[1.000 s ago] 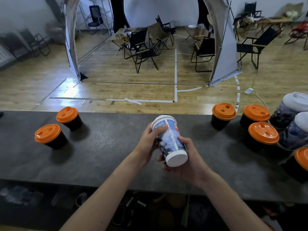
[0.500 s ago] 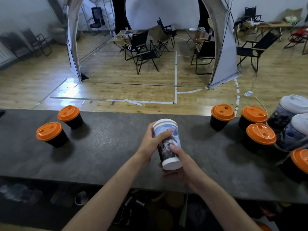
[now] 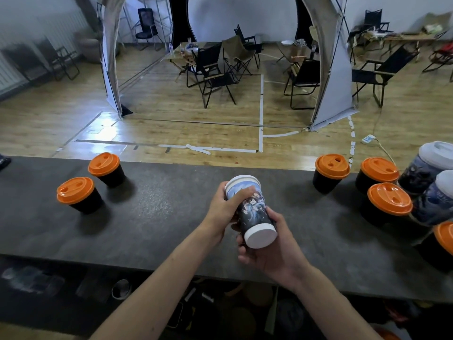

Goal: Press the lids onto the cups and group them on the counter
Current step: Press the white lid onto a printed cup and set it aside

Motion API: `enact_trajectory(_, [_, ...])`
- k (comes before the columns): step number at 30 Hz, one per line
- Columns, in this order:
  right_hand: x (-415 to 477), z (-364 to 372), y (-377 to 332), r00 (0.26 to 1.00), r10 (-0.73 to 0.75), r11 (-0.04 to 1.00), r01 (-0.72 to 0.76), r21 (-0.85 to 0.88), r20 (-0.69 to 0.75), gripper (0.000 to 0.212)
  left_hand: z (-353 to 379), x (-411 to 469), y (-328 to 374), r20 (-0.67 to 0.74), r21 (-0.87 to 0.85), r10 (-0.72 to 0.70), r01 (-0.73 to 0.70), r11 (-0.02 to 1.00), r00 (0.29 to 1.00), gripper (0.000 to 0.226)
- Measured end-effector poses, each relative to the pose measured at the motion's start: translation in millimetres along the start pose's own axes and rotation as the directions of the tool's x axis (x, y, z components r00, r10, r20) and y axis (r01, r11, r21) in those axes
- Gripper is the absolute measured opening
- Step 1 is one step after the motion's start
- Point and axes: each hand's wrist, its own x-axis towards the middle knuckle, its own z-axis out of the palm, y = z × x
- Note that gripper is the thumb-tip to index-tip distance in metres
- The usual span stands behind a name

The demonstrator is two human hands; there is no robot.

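A tall printed paper cup [image 3: 252, 212] is held above the middle of the dark counter [image 3: 159, 217], tilted so its white base faces me and its rim points away. My left hand [image 3: 224, 208] grips the cup near its rim. My right hand [image 3: 272, 251] cradles and grips the base end from below. Whether a lid sits on the far end is hidden. Two black cups with orange lids [image 3: 76, 193] [image 3: 105, 166] stand at the left. On the right stand more orange-lidded black cups [image 3: 331, 171] [image 3: 378, 174] [image 3: 389, 201] and two printed cups with white lids [image 3: 426, 165] [image 3: 438, 200].
The counter's far edge drops to a wooden floor with folding chairs [image 3: 213, 74] and tent panels. Another orange-lidded cup [image 3: 443, 241] sits at the right edge of view. Shelves with clutter lie under the counter's near edge.
The printed cup has tilted back so its white base faces me more. Both hands have kept their grip, and the right hand has slid lower under the base.
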Motion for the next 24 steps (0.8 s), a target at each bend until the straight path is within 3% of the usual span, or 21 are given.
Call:
enact_trajectory(4, [0.3,1.7,0.3,0.999,0.016,1.000,-0.017,0.026,0.047,0.075,-0.2,2.0,1.0,-0.024,0.078,-0.047,0.049,0.996,0.999,0.048])
enact_trajectory(9, [-4.0,11.2,-5.5,0.997,0.039,0.995,-0.033,-0.089,0.064,0.072,-9.2,3.6,0.2,0.222,-0.067,-0.216,0.236,0.969,0.951,0.071])
enact_trajectory(12, [-3.3,7.2,-8.5,0.999,0.031,0.964,-0.041,-0.262,-0.044,0.084,-9.3,11.3,-2.0,0.068,0.122,-0.157,0.148,0.981,0.985,0.077])
enact_trajectory(15, [-4.2,1.5,-9.1,0.980,-0.030,0.946,-0.036,-0.322,-0.197,0.071,-8.6,13.3,2.0,-0.038,0.341,-0.002,0.015,0.940,0.999,0.072])
enact_trajectory(17, [-7.2,0.7,-11.8,0.983,-0.035,0.984,0.002,-0.179,-0.181,0.061,-6.3,10.8,3.3,0.029,0.275,0.011,-0.019,0.961,1.000,0.065])
enact_trajectory(20, [-9.7,-1.6,-16.8,0.999,0.016,0.996,-0.011,0.088,-0.051,0.070,-0.7,5.0,-0.6,0.085,0.054,-0.044,0.039,0.998,0.995,0.057])
enact_trajectory(24, [-7.2,-6.9,-12.1,0.992,-0.038,0.996,0.029,-0.079,-0.121,0.067,0.5,6.6,-6.4,-0.001,0.036,-0.007,0.007,0.999,1.000,0.072])
